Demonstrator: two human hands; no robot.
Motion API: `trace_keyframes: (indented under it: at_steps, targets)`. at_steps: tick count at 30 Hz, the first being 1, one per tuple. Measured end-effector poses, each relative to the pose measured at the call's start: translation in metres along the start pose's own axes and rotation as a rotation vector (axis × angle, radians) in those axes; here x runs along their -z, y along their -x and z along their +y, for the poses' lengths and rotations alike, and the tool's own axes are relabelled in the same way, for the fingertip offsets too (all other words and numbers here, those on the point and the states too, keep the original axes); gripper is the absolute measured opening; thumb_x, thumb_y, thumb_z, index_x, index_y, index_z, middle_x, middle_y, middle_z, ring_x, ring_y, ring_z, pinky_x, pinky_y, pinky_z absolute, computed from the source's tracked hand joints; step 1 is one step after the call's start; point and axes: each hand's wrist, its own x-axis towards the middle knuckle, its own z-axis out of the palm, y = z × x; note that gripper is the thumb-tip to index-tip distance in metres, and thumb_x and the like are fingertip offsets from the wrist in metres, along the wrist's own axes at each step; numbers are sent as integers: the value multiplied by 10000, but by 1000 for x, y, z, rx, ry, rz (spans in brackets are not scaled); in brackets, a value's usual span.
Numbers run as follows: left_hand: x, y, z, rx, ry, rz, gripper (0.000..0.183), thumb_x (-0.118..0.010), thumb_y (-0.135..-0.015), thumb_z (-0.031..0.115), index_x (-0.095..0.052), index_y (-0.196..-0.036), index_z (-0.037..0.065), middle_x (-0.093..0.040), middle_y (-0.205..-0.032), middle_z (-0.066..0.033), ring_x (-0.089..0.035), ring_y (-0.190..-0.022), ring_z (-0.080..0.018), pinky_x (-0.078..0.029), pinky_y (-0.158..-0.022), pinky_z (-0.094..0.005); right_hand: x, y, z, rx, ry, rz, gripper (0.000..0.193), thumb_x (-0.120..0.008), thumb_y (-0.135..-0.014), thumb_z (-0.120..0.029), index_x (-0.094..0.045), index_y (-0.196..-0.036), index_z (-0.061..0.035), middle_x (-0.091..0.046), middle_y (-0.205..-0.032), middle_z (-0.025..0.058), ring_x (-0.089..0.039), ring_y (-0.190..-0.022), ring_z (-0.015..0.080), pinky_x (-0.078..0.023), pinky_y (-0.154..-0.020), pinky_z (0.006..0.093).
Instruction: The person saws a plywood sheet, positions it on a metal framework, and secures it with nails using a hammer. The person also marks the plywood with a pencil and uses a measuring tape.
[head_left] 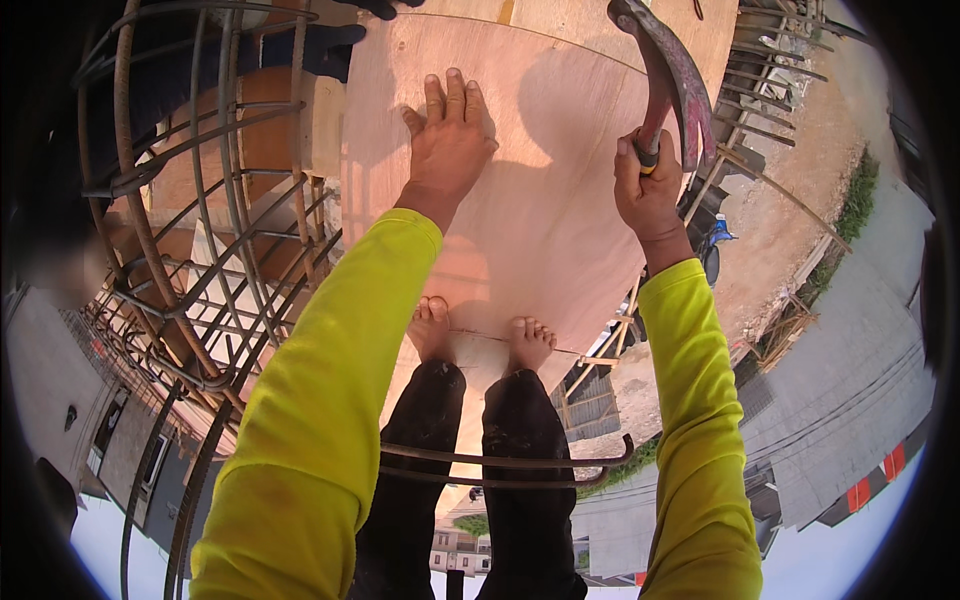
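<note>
My left hand (447, 150) lies palm down on a pale plywood sheet (530, 240), its fingers spread and nothing in them. At the sheet's right edge, my right hand (650, 195) is closed round the handle of a claw hammer (685, 85). The hammer is raised close to the camera, with a worn, reddish metal head and a black and yellow grip mostly hidden by my fingers. Below my hands, my bare feet (532, 342) stand at the near end of the sheet, where a seam meets another board.
Upright and crossing rebar (230, 200) forms a cage on the left. Bent rods (500, 462) cross before my legs. Another person's dark-covered limb (315, 50) reaches in at upper left. Past the right edge, poles (780, 190) and a dirt road (770, 230) lie far below.
</note>
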Motion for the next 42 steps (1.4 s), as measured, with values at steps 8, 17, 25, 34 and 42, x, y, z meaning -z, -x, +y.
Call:
trace_keyframes:
  at_steps: [8,17,25,34,42]
  targets:
    - [4,-1,0,2,30,16,790,-722,-872,323,-378,-1505,-1,-278,-1610,-244,-270,-1480,-475,-338,-1077,-710,-5,-2,-10,-128,123,78,324,-619,-981,-331,-595,-1043,-14,-679,-761,235,-686,-727,413,-536,-649,463]
    - [-6,3,1,20,43,-1,789,-711,-879,334,-367,-1507,2,-274,-1613,-231,-234,-1494,-462,-321,-1091,-715,-10,3,16,-196,303,3,319,-618,-988,-319,-592,-1015,-2,-663,-722,243,-664,-701,457,-520,-602,485]
    - [84,10,-5,211,517,-355,577,-642,-916,274,-520,-1411,2,-613,-1358,-190,-542,-1323,-322,-444,-1095,-430,18,46,24,-468,564,-261,433,-587,-986,-416,-560,-1049,12,-677,-853,318,-668,-872,505,-538,-744,556]
    - [358,296,102,-403,1813,282,184,-703,-817,-35,-753,-994,-21,-682,-800,-99,-652,-618,-225,-524,-544,-315,47,153,15,-331,706,-504,440,-590,-989,-407,-557,-1045,29,-679,-850,311,-672,-845,502,-541,-726,560]
    - [314,432,90,-111,1747,336,188,-769,-754,19,-747,-936,-25,-693,-826,-113,-660,-636,-224,-548,-562,-324,53,154,24,-344,702,-531,461,-580,-988,-429,-594,-1045,29,-677,-859,295,-667,-851,488,-518,-731,545]
